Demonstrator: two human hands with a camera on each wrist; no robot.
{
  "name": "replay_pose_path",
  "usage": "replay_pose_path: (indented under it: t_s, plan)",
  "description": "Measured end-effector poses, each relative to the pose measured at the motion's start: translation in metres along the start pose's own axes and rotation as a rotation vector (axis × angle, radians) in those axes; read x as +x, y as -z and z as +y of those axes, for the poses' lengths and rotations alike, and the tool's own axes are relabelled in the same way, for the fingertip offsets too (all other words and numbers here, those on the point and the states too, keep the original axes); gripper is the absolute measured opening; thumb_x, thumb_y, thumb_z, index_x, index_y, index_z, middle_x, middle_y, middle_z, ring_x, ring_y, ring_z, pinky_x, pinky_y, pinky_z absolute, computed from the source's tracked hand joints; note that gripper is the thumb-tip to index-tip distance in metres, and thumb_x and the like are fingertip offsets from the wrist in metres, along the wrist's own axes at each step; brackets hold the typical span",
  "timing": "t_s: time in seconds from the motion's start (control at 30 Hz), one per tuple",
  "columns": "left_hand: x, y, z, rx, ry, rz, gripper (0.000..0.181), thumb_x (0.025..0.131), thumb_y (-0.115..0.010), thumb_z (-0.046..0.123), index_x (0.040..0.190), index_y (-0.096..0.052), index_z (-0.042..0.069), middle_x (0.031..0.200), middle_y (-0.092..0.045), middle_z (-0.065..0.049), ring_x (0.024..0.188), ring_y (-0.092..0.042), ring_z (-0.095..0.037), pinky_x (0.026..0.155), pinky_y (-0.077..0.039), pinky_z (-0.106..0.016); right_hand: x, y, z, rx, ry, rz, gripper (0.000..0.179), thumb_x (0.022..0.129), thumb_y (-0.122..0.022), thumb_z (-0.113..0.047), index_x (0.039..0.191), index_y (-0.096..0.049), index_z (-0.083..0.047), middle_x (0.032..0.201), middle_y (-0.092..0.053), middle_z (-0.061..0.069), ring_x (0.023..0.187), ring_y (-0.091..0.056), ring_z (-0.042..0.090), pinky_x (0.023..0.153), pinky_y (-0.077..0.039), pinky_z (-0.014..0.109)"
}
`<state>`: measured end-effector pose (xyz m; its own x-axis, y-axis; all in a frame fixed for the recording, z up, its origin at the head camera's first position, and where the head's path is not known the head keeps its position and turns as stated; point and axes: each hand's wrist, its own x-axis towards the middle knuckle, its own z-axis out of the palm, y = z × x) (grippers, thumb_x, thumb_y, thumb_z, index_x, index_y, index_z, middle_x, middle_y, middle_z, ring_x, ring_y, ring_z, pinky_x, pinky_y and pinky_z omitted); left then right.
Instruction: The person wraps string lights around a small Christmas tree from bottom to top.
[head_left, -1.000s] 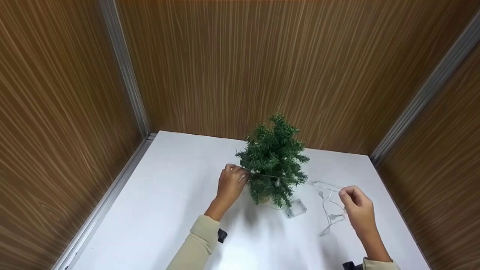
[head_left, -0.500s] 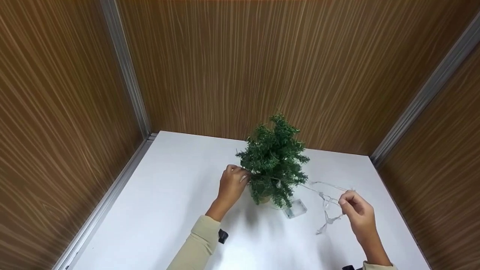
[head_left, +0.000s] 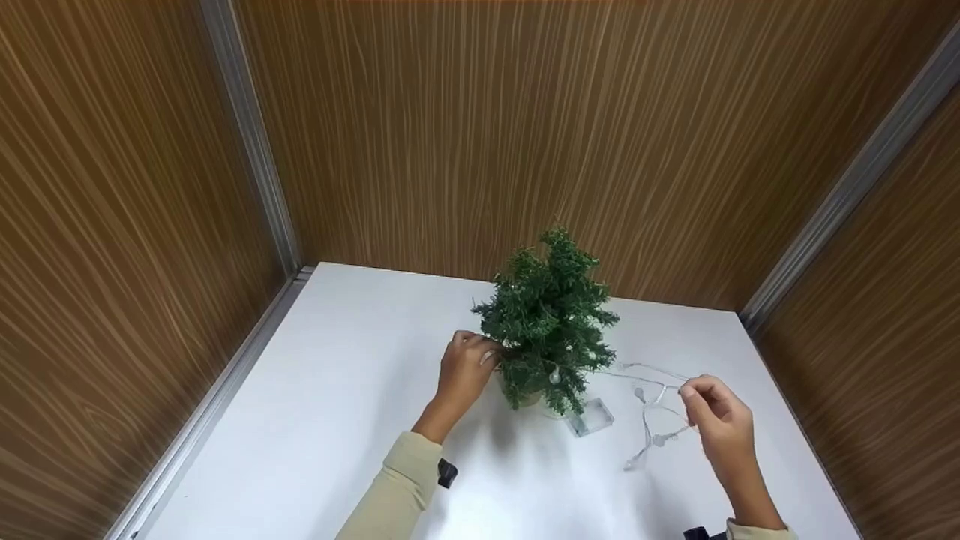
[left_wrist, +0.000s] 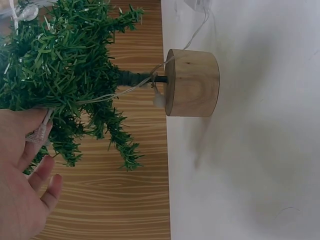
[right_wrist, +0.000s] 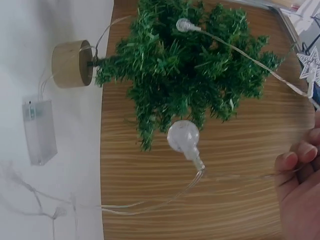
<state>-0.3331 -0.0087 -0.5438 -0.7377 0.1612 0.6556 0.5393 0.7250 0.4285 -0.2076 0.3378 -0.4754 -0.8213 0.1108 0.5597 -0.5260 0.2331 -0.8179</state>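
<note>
A small artificial Christmas tree (head_left: 551,315) stands on a round wooden base (left_wrist: 197,85). At its left side my left hand (head_left: 461,367) reaches into the lower branches. In the left wrist view its thumb and fingers pinch a clear piece of the string lights (left_wrist: 40,134) against the foliage. Off to the tree's right, my right hand (head_left: 716,420) pinches the thin wire between thumb and forefinger. From there the wire runs to the tree's front, where a clear bulb (head_left: 554,375) hangs. Another round bulb (right_wrist: 183,135) and a silvery star (right_wrist: 310,65) show in the right wrist view.
A clear battery box (head_left: 591,417) lies on the white table (head_left: 360,360) in front of the tree, wired toward its base. Loose lengths of lights dangle below the right hand. Wood-grain panels (head_left: 465,135) enclose the table at the back and sides.
The right hand dipped slightly, then rose again. The wire across the tree's front now sits lower, and the dangling lights have swung a little left. The left hand stays nearly still.
</note>
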Motion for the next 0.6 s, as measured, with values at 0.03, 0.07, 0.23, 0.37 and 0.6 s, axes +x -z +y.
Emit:
replay_pose_path:
  t_s: [0.03, 0.07, 0.23, 0.37, 0.6]
  plan:
    - [0.0, 0.0, 0.0, -0.003, 0.002, 0.0, 0.005, 0.089, -0.077, 0.015, 0.094, -0.077, 0.016, 0.096, -0.074, 0.001, 0.1, -0.059, -0.023, 0.087, -0.05, -0.042, 0.001, 0.002, 0.001, -0.073, -0.057, 0.023, 0.007, 0.098, -0.056, 0.007, 0.095, -0.061, 0.011, 0.073, -0.053, 0.003, 0.063, -0.048, 0.013, 0.057, -0.041, 0.026]
    - [0.0, 0.001, -0.001, -0.006, 0.003, 0.0, 0.005, 0.089, -0.076, 0.015, 0.095, -0.077, 0.016, 0.096, -0.074, 0.001, 0.099, -0.059, -0.023, 0.087, -0.05, -0.042, 0.003, 0.003, 0.002, -0.143, -0.112, 0.038, 0.008, 0.099, -0.058, 0.002, 0.097, -0.063, 0.008, 0.072, -0.053, 0.002, 0.062, -0.049, 0.013, 0.058, -0.042, 0.026]
    - [-0.002, 0.0, -0.001, -0.041, 0.019, -0.001, 0.007, 0.09, -0.075, 0.013, 0.096, -0.077, 0.016, 0.099, -0.074, 0.0, 0.1, -0.059, -0.023, 0.086, -0.051, -0.041, 0.012, 0.007, 0.008, -0.353, -0.276, 0.055, 0.019, 0.102, -0.06, -0.018, 0.103, -0.067, 0.0, 0.076, -0.057, -0.005, 0.066, -0.051, 0.011, 0.06, -0.044, 0.022]
    - [-0.005, 0.001, -0.002, -0.096, 0.048, -0.01, 0.009, 0.093, -0.072, 0.013, 0.1, -0.077, 0.016, 0.106, -0.072, 0.0, 0.102, -0.059, -0.021, 0.087, -0.053, -0.04, 0.018, 0.006, 0.01, -0.419, -0.297, 0.045, 0.027, 0.102, -0.06, -0.025, 0.106, -0.069, 0.0, 0.084, -0.061, -0.01, 0.076, -0.055, 0.008, 0.068, -0.046, 0.016]
    - [-0.008, 0.012, 0.003, -0.236, 0.077, -0.028, 0.016, 0.097, -0.069, 0.019, 0.111, -0.075, 0.016, 0.118, -0.066, -0.002, 0.111, -0.057, -0.021, 0.092, -0.053, -0.042, 0.027, 0.003, 0.008, -0.459, -0.29, 0.052, 0.03, 0.102, -0.06, -0.03, 0.107, -0.069, -0.001, 0.09, -0.064, -0.005, 0.082, -0.055, 0.008, 0.071, -0.045, 0.014]
